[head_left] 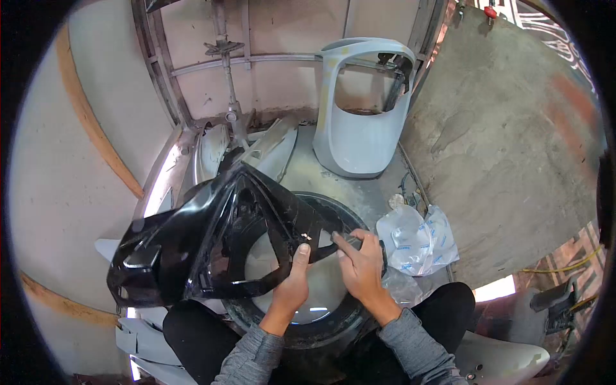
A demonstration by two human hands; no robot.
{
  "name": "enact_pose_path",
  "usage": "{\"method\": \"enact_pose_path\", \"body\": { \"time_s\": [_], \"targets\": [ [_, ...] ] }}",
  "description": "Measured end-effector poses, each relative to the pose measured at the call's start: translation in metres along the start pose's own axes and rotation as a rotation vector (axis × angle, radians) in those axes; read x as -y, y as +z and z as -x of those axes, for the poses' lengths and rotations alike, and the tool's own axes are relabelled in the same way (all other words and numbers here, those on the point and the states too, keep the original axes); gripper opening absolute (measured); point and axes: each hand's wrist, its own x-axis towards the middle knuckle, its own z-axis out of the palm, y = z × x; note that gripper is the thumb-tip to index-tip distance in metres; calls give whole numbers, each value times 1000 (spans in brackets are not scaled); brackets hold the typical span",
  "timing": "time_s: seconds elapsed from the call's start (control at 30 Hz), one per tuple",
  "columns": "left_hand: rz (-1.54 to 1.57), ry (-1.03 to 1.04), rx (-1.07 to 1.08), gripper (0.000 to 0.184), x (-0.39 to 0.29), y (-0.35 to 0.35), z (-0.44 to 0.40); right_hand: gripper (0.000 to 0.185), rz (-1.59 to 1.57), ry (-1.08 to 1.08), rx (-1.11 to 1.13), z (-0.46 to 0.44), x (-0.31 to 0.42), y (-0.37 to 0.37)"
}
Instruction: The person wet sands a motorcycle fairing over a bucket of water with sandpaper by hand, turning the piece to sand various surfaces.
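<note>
A large glossy black plastic fairing panel [212, 224] is tilted over a round black tub [256, 327] of cloudy water. My left hand [294, 282] grips the panel's lower right edge, with the thumb on top. Close to a small pale chipped spot on the panel, my right hand [362, 266] has its fingers pinched together at the narrow right end. Something small and greyish seems to be at those fingertips, too small to name. Part of the tub is hidden behind the panel.
A pale grey body shell [359, 144] stands upright at the back. Clear plastic bags [420, 240] lie right of the tub. Light-coloured panels [276, 144] lean behind the black one, near a metal stand [230, 83]. A large board [507, 147] leans at the right.
</note>
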Motion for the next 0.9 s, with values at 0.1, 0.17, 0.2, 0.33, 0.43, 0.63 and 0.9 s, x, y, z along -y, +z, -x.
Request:
{"method": "enact_pose_path", "body": {
  "time_s": [0.1, 0.17, 0.2, 0.33, 0.43, 0.63, 0.9],
  "targets": [
    [-77, -65, -26, 42, -15, 4, 5, 35, -163, 40, -4, 13, 6, 2],
    [-60, -135, -40, 51, -21, 5, 7, 30, -225, 96, 23, 11, 10, -1],
    [-83, -139, -40, 52, -18, 4, 7, 30, -224, 98, 24, 11, 6, 2],
    [-120, -7, 11, 53, -3, -2, 1, 28, -469, 390, 35, 5, -3, 1],
    [-116, -43, 33, 43, -18, 0, 4, 31, -634, 652, 104, 3, 4, -5],
    [-192, 55, 76, 37, 1, 4, 4, 29, -376, 456, 113, 10, -9, 14],
    [-37, -133, -28, 47, -11, 8, 7, 28, -274, 330, -25, 13, 6, 8]
  ]
}}
